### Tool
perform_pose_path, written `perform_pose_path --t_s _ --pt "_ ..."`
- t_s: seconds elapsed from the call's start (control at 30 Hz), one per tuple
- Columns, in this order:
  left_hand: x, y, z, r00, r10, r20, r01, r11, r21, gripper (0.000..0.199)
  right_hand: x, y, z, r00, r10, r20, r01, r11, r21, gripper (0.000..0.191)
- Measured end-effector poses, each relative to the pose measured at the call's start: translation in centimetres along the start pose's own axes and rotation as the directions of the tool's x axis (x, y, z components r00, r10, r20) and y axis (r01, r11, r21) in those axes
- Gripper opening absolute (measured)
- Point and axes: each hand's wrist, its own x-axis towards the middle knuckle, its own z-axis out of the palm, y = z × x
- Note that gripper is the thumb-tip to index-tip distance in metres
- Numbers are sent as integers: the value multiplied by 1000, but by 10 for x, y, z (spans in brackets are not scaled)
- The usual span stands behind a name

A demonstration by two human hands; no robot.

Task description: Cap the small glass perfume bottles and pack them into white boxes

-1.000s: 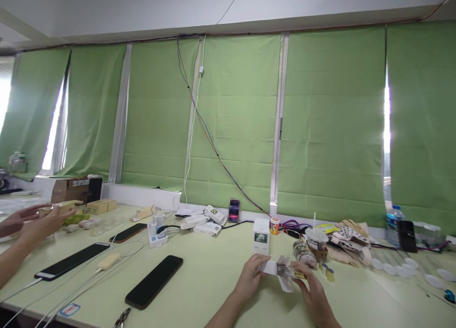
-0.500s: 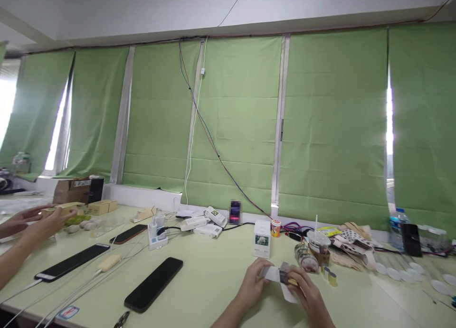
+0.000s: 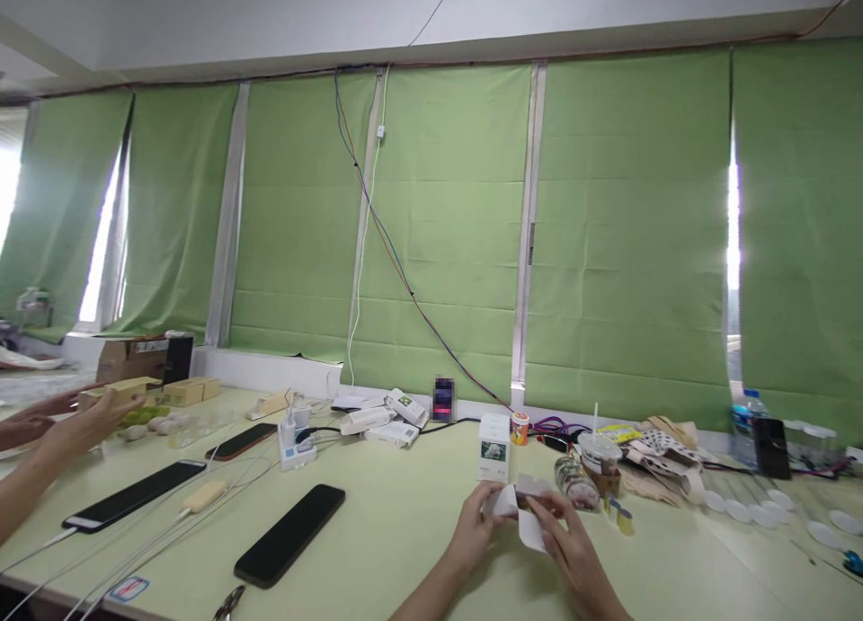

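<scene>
My left hand (image 3: 474, 524) grips the left end of a small white carton (image 3: 532, 529) whose flaps stand out, above the table's front part. On the carton's right side my right hand (image 3: 564, 533) is closed, its fingers pressed on the flaps. A dark part shows in the gap between the two hands; what it is I cannot make out. Just behind them a white box with a flower picture (image 3: 494, 448) stands upright.
Black phones (image 3: 289, 536) and a power strip (image 3: 297, 448) with cables lie left. Another person's hands (image 3: 87, 419) hold a yellowish box at far left. A lidded cup (image 3: 599, 455), jars, cloth and a bottle (image 3: 747, 428) are at right.
The carton has turned between my hands, and its dark part is now mostly covered. My right hand has moved slightly left and up. The other person's hands have shifted slightly.
</scene>
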Motion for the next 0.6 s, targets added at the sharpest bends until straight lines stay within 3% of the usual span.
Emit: perform_pose_path --t_s 0.17,0.27,0.43,0.6 --pt "-1 1 1 992 -111 -53 99 977 -191 43 0 0 1 977 91 -193 -87 996 31 46" --pt "-1 -2 1 988 -155 10 152 948 -279 46 0 9 0 959 176 -222 -155 982 109 44" --pt "-1 -8 1 978 -133 160 167 959 -230 50 2 16 -1 906 361 -223 -289 910 299 42" --pt "-2 -7 4 990 -116 76 127 979 -161 62 3 12 -3 909 368 -197 -286 893 348 30"
